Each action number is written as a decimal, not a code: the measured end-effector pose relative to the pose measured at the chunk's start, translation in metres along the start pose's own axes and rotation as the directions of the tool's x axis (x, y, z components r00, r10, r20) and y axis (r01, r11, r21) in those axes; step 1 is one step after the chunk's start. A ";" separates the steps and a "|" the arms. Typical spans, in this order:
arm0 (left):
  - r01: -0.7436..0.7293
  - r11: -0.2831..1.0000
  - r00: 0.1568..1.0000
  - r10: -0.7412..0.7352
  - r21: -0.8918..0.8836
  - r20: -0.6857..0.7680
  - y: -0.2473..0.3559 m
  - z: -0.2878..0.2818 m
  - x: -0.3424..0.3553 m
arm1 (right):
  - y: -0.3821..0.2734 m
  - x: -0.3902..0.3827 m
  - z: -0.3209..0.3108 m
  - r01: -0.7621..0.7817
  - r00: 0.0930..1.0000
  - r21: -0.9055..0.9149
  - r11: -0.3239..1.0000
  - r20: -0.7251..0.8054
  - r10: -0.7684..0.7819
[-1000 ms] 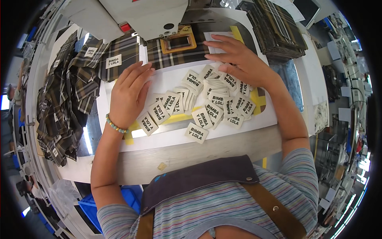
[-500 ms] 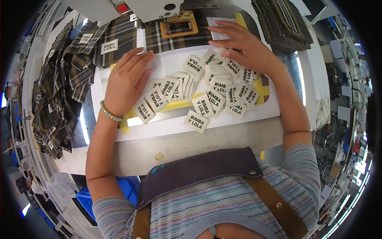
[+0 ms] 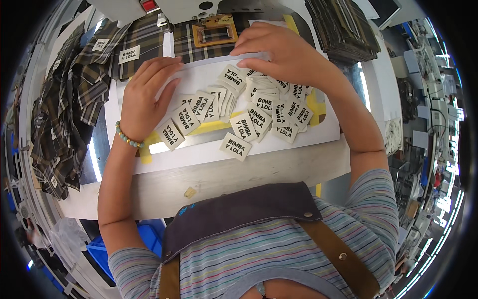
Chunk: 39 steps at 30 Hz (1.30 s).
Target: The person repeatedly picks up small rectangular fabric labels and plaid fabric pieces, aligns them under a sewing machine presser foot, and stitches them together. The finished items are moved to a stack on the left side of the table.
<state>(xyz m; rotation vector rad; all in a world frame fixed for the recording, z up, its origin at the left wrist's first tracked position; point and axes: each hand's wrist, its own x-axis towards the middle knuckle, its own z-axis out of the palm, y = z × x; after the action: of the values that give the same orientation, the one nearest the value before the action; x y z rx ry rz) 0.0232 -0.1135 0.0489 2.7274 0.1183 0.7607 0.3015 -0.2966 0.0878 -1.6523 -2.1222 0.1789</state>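
Note:
My left hand [image 3: 148,94] is open at the near edge of the plaid fabric [image 3: 149,42], its fingers stretched out and thumb apart. Beside the brown clamp frame [image 3: 216,43] of the sewing machine [image 3: 184,9], my right hand [image 3: 279,54] is open as well. Its fingertips reach the fabric at the frame's right side, and its thumb hangs over the far edge of a heap of printed cream labels [image 3: 259,120]. One label [image 3: 235,146] lies at the heap's near side. Another label [image 3: 129,55] rests on the plaid fabric, left of the clamp frame.
Draped plaid pieces with labels [image 3: 64,119] hang over the table's left side. Folded plaid pieces [image 3: 341,30] form a tall stack at the far right. Yellow tape [image 3: 317,107] edges the white work surface [image 3: 194,154]. A blue bin [image 3: 148,244] is below the table, at lower left.
My right hand has moved left, from beside the clamp frame to its right edge. My left hand stays near the fabric edge. The whole view has shifted slightly.

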 end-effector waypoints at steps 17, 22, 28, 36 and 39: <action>-0.176 0.979 0.933 0.199 -0.101 0.299 0.088 0.029 -0.005 | 0.010 -0.008 0.005 -0.377 0.923 0.570 0.730 0.165 0.347; -0.139 0.971 0.962 0.179 -0.195 0.205 0.081 0.054 0.020 | 0.003 -0.018 -0.012 -0.466 0.861 0.653 0.596 0.181 0.475; -0.115 0.948 0.992 0.127 -0.297 0.021 0.084 0.058 0.032 | 0.006 -0.050 -0.037 -0.580 0.775 0.664 0.472 0.271 0.570; 0.017 0.976 0.999 -0.025 -0.219 -0.035 0.046 -0.015 0.015 | 0.018 -0.083 -0.049 -0.446 0.887 0.347 0.825 0.053 0.458; 0.069 0.972 0.997 -0.075 -0.224 -0.015 0.027 -0.028 0.009 | 0.020 -0.070 -0.064 -0.471 0.841 0.583 0.662 0.069 0.537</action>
<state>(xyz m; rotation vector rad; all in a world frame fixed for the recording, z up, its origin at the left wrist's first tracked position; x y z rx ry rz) 0.0164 -0.1299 0.0850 2.4888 0.1280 0.7374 0.3596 -0.3675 0.1196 -1.7469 -1.2643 0.8094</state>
